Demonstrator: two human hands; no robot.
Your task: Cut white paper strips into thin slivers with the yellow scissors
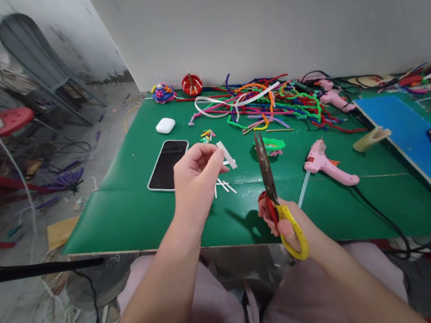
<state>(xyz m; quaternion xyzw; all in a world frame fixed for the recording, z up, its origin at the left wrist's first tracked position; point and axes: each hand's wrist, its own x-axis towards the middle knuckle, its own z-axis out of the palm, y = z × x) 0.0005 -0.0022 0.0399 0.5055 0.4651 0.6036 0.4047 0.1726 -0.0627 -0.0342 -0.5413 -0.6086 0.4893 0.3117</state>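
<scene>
My left hand (196, 178) is closed in a pinch, with a short flat white strip (226, 155) sticking out past the thumb and fingertips. In my right hand (305, 221) is a pair of scissors (266, 172) with a yellow and red handle. Their dark, worn blades point up and away from me and look closed. Several thin white pieces (225, 185) lie on the green tabletop (249, 221) below the strip. Left of that hand lies a phone (160, 173) with a dark screen. Beyond the scissors sits a small green and pink fuzzy piece (273, 144).
A pink glue gun (328, 165) with a cord lies at right, near a blue board (412, 141). Colourful pipe cleaners (263, 102) are heaped at the back. A white earbud case (165, 125) and two round coloured items stand at back left. A person's arm shows far left.
</scene>
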